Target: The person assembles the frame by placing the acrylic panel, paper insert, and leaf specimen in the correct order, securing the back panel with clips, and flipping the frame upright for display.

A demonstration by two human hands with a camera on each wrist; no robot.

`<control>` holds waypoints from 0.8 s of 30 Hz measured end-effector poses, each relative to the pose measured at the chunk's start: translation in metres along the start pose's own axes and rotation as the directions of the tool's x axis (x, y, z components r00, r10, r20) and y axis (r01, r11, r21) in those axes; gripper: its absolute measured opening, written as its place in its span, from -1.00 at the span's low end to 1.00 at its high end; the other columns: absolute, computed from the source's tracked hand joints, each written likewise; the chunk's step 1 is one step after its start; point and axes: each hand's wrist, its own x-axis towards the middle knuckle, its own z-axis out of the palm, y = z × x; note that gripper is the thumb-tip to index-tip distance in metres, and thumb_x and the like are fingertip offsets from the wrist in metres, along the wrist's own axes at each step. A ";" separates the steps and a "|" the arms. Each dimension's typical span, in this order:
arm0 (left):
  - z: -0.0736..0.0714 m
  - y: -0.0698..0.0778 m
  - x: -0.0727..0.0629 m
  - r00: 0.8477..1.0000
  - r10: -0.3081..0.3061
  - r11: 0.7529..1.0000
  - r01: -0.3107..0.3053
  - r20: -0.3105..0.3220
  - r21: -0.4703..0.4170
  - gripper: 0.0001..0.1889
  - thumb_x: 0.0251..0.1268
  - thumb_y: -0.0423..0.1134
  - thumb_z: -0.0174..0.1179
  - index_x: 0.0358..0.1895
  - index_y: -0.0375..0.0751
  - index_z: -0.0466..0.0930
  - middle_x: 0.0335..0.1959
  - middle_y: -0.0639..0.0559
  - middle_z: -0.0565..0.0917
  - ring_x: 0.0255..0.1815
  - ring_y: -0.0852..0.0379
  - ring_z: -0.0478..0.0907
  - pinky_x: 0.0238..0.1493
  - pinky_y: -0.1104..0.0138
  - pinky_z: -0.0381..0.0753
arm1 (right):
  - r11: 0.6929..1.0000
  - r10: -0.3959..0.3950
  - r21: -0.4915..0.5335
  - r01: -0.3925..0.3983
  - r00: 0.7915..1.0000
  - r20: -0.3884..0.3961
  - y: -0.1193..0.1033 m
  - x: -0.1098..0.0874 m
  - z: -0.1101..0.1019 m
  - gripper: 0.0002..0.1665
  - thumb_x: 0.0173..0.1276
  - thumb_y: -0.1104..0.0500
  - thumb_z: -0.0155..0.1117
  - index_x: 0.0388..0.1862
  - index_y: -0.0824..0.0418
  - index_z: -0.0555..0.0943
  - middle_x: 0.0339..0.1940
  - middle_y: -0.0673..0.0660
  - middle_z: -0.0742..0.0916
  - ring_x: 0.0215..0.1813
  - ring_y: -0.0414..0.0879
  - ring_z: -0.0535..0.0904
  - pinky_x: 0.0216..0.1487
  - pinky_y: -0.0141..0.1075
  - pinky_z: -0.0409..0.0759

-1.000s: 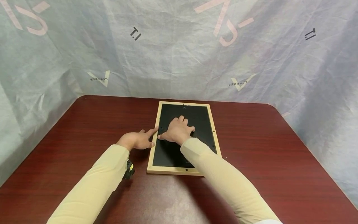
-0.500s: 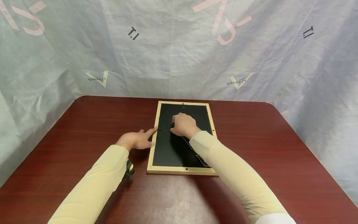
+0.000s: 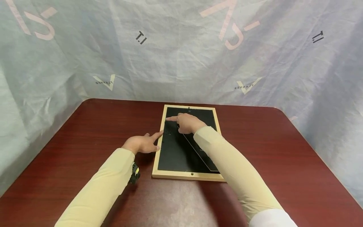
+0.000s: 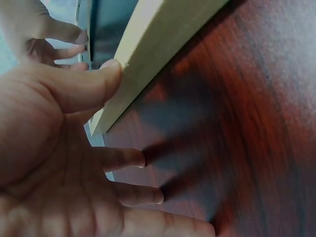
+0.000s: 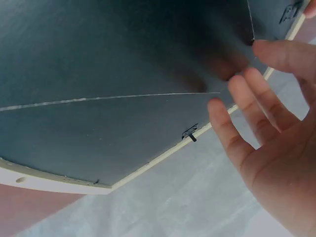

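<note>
A pale wooden picture frame [image 3: 175, 175] lies back side up, its black backing board [image 3: 174, 157] facing me. My left hand [image 3: 141, 144] rests at the frame's left side; in the left wrist view the thumb touches the wooden edge and the other fingers reach over the table. Over the board is my right hand [image 3: 188, 123], index finger stretched left to the frame's inner left edge. In the right wrist view its fingers are loosely bent near the board, gripping nothing visible. A thin pale line crosses the board diagonally under that hand; what makes it is unclear.
The frame lies on a dark red wooden table [image 3: 93, 135] with rounded far corners. Behind hangs a grey printed cloth [image 3: 175, 69]. A small black hanger [image 5: 190, 132] sits at the board's edge. My right forearm covers part of the frame's right side.
My right hand has gone from lying spread on the board to hovering with bent fingers, then moved farther off and stretched its index finger left. The diagonal line has appeared. My left hand stays.
</note>
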 end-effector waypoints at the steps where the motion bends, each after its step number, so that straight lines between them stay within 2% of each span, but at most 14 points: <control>1: 0.000 0.000 0.000 1.000 -0.001 1.000 0.001 0.000 0.003 -0.27 0.63 -0.15 0.00 0.68 -0.04 -0.16 0.59 -0.49 -0.07 0.60 -0.41 -0.06 0.45 -0.26 0.09 | 1.000 -0.003 -0.015 0.003 1.000 0.003 -0.001 0.000 0.000 -0.13 0.52 0.39 0.06 0.62 -0.32 0.20 0.62 0.21 0.25 0.30 0.04 0.52 -0.07 -0.16 0.51; 3: 0.000 0.000 0.000 1.000 -0.001 1.000 0.001 0.003 0.006 -0.27 0.63 -0.14 0.00 0.69 -0.03 -0.17 0.60 -0.49 -0.07 0.60 -0.40 -0.06 0.45 -0.26 0.09 | 0.999 -0.010 -0.051 0.010 1.000 0.008 -0.002 0.002 0.000 -0.12 0.51 0.37 0.06 0.62 -0.35 0.20 0.64 0.19 0.22 0.44 0.08 0.40 0.20 -0.05 0.50; 6: 0.000 0.000 0.000 1.000 0.000 1.000 0.000 0.007 0.010 -0.27 0.64 -0.14 -0.01 0.69 -0.02 -0.17 0.60 -0.49 -0.08 0.60 -0.41 -0.05 0.44 -0.26 0.10 | 0.994 -0.011 -0.107 0.013 1.000 0.018 -0.004 0.006 0.000 -0.14 0.51 0.33 0.05 0.62 -0.37 0.18 0.64 0.16 0.22 0.58 0.11 0.20 0.50 0.13 0.19; 7: 0.000 0.000 0.000 1.000 0.000 1.000 0.000 0.007 0.010 -0.27 0.64 -0.14 -0.01 0.69 -0.02 -0.17 0.60 -0.48 -0.08 0.60 -0.41 -0.05 0.44 -0.26 0.11 | 0.993 -0.011 -0.118 0.013 1.000 0.020 -0.005 0.008 0.000 -0.14 0.51 0.32 0.04 0.62 -0.38 0.18 0.64 0.15 0.23 0.61 0.11 0.15 0.54 0.16 0.07; 10: -0.001 0.000 -0.001 1.000 -0.005 1.000 0.005 0.005 0.012 -0.27 0.64 -0.14 -0.01 0.69 -0.01 -0.17 0.60 -0.49 -0.08 0.59 -0.42 -0.04 0.44 -0.26 0.11 | 0.993 -0.010 -0.114 0.013 1.000 0.030 -0.006 0.010 0.000 -0.15 0.52 0.30 0.04 0.62 -0.38 0.16 0.65 0.15 0.21 0.60 0.10 0.19 0.55 0.17 0.01; 12: -0.001 0.000 -0.001 1.000 -0.008 1.000 0.008 0.004 0.014 -0.27 0.63 -0.15 0.00 0.69 -0.01 -0.17 0.60 -0.49 -0.08 0.59 -0.42 -0.04 0.44 -0.26 0.11 | 0.993 -0.013 -0.116 0.016 1.000 0.026 -0.007 0.011 0.001 -0.15 0.51 0.28 0.04 0.62 -0.39 0.16 0.65 0.15 0.22 0.58 0.10 0.23 0.55 0.15 0.05; 14: -0.001 -0.001 -0.001 1.000 -0.010 1.000 0.009 0.002 0.016 -0.27 0.63 -0.15 0.00 0.69 -0.02 -0.16 0.59 -0.49 -0.07 0.59 -0.42 -0.03 0.44 -0.26 0.11 | 0.991 -0.022 -0.132 0.024 1.000 0.018 -0.006 0.012 0.001 -0.15 0.51 0.27 0.05 0.62 -0.40 0.16 0.65 0.15 0.22 0.56 0.10 0.27 0.49 0.08 0.21; 17: -0.001 -0.001 -0.001 1.000 -0.013 1.000 0.013 0.001 0.012 -0.27 0.63 -0.14 0.00 0.69 -0.02 -0.16 0.60 -0.49 -0.08 0.60 -0.42 -0.06 0.44 -0.26 0.10 | 0.988 -0.038 -0.150 0.037 0.999 -0.002 -0.005 0.013 0.002 -0.16 0.49 0.26 0.06 0.61 -0.39 0.20 0.65 0.16 0.23 0.52 0.09 0.34 0.23 -0.05 0.45; 20: -0.001 -0.001 0.000 1.000 -0.012 1.000 0.012 0.008 0.006 -0.26 0.64 -0.14 -0.01 0.69 -0.01 -0.18 0.60 -0.49 -0.11 0.60 -0.42 -0.08 0.45 -0.26 0.08 | 0.986 -0.047 -0.162 0.043 0.999 -0.020 -0.004 0.014 0.003 -0.17 0.48 0.27 0.07 0.59 -0.38 0.25 0.63 0.17 0.27 0.43 0.08 0.44 -0.01 -0.12 0.46; 24: -0.002 0.000 0.000 1.000 -0.012 1.000 0.012 0.025 -0.006 -0.26 0.65 -0.14 -0.03 0.69 -0.02 -0.23 0.60 -0.50 -0.16 0.60 -0.42 -0.11 0.47 -0.25 0.06 | 0.982 -0.067 -0.181 0.059 0.997 -0.034 -0.004 0.014 0.002 -0.18 0.45 0.30 0.09 0.57 -0.34 0.30 0.58 0.18 0.35 0.20 0.06 0.58 -0.05 -0.15 0.46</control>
